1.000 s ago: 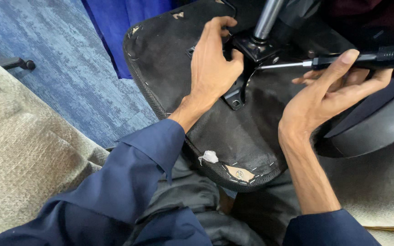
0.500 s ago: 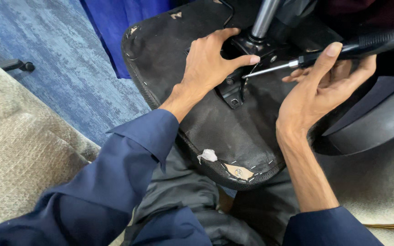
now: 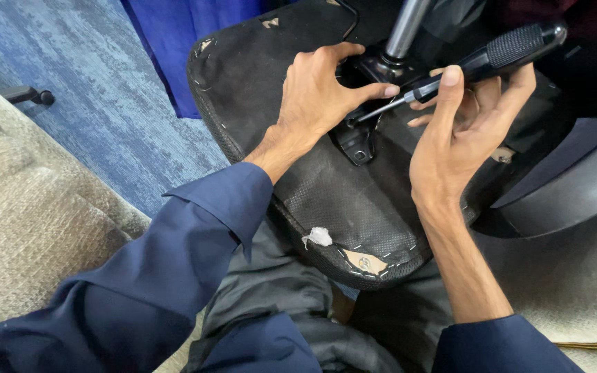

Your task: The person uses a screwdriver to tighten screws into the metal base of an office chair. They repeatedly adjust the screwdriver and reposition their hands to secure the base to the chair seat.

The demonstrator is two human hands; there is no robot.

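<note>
An upturned office chair seat point(image 3: 354, 207) with black fabric underside lies across my lap. Its metal post point(image 3: 405, 27) rises from a black mounting bracket point(image 3: 357, 141) near the top middle. My left hand point(image 3: 323, 93) rests on the seat with fingers curled around the bracket beside the post. My right hand point(image 3: 464, 131) holds a screwdriver point(image 3: 485, 62) with a black ribbed handle, its thin shaft pointing left and down to the bracket by my left fingertips. The tip itself is hidden behind my left fingers.
Blue carpet point(image 3: 98, 97) covers the floor at left, with a blue cloth point(image 3: 188, 34) beyond the seat. A beige rug point(image 3: 29, 228) lies at lower left. A curved black chair part point(image 3: 575, 193) sits at right. A small dark caster piece point(image 3: 32, 95) lies on the carpet.
My right hand has raised the screwdriver handle and shifted left, angling the shaft down toward the bracket. My left hand has slid slightly along the bracket, fingers extending toward the shaft.
</note>
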